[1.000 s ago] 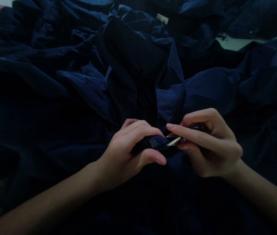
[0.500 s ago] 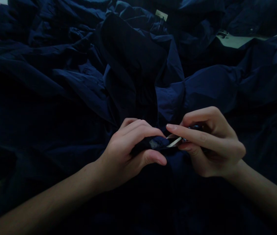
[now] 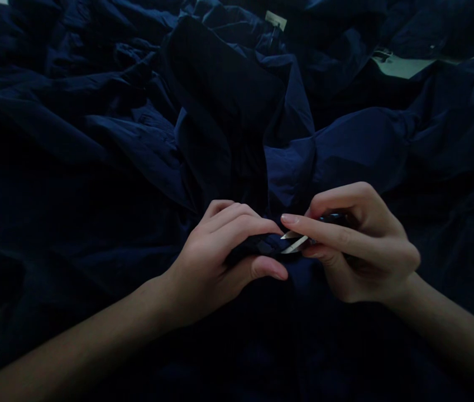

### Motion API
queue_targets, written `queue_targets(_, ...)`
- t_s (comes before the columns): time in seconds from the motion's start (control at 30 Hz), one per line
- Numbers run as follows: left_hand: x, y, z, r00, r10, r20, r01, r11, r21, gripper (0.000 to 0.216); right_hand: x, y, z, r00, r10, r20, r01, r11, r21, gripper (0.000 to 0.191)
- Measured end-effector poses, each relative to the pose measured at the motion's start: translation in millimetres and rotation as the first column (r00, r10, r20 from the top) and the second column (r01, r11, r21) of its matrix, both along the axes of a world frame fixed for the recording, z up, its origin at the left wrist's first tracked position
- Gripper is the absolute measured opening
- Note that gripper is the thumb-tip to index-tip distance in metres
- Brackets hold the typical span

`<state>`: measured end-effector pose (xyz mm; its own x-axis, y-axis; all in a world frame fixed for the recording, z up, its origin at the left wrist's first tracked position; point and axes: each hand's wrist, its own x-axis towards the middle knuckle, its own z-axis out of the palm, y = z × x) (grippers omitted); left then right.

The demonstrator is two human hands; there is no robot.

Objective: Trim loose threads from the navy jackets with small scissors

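Observation:
My left hand [image 3: 220, 257] pinches a fold of dark navy fabric [image 3: 266, 244] between thumb and fingers, low in the middle of the view. My right hand [image 3: 354, 245] is closed round a small pair of thread snips [image 3: 295, 243]; their two pale blades point left, slightly parted, right at the edge of the pinched fold. The snips' handle is hidden inside my fingers. Both forearms reach in from the bottom corners.
Crumpled navy garments [image 3: 228, 111] are heaped all over the surface. A small pale label [image 3: 276, 20] shows on one at the top. Bits of light table surface [image 3: 400, 67] show at the upper right and far left edge. The scene is dim.
The snips' blades have parted slightly against the fold. My left fingers have shifted a little on the fabric; both hands stay in place.

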<state>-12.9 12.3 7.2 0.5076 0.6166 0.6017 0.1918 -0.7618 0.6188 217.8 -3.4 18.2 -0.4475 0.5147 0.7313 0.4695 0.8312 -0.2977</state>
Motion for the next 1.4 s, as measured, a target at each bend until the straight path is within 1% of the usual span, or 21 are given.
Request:
queue_targets(0.2, -1.1, -0.6, 0.2, 0.999, 0.016, -0.030, -0.014, 0.999, 0.043, 0.033, -0.1, -1.1, 1.4, 1.000, -0.013, 0.010, 0.013, 1.000, -0.008, 0.027)
queue_targets(0.4, -1.0, -1.8, 1.8, 0.998, 0.034, -0.054, -0.029, 0.997, 0.077, 0.030, 0.6, -0.6, 0.5, 1.000, 0.002, 0.012, -0.002, 1.000, 0.013, 0.026)
queue_targets(0.63, 0.2, 0.1, 1.0, 0.999, 0.029, -0.041, -0.027, 0.998, 0.048, 0.033, 1.6, -0.3, 1.4, 0.999, 0.003, 0.033, -0.003, 1.000, 0.018, 0.025)
queue_targets(0.83, -0.8, -1.0, 1.0, 0.998, 0.030, -0.054, -0.027, 0.997, 0.068, 0.031, 1.2, 0.3, 1.5, 1.000, 0.002, 0.028, -0.003, 1.000, 0.023, 0.026)
queue_targets(1.03, -0.1, -0.4, 1.1, 0.998, 0.033, -0.058, -0.029, 0.997, 0.074, 0.032, 1.5, 1.0, 1.7, 1.000, 0.020, 0.017, -0.021, 0.998, 0.056, 0.028)
queue_targets(1.2, 0.4, -0.2, 0.4, 0.998, 0.033, -0.061, -0.029, 0.997, 0.075, 0.033, 1.3, 1.3, 1.7, 1.000, 0.002, 0.031, -0.003, 1.000, 0.031, 0.028)
queue_targets(1.33, 0.3, -0.8, 1.1, 0.998, 0.035, -0.056, -0.031, 0.997, 0.074, 0.032, 0.7, 1.5, 1.4, 1.000, 0.012, 0.021, -0.013, 0.999, 0.051, 0.026)
queue_targets(1.4, 0.3, -0.9, 1.9, 0.998, 0.037, -0.056, -0.033, 0.997, 0.073, 0.031, 1.1, 0.5, 1.4, 1.000, 0.000, 0.014, -0.001, 0.999, 0.054, 0.028)
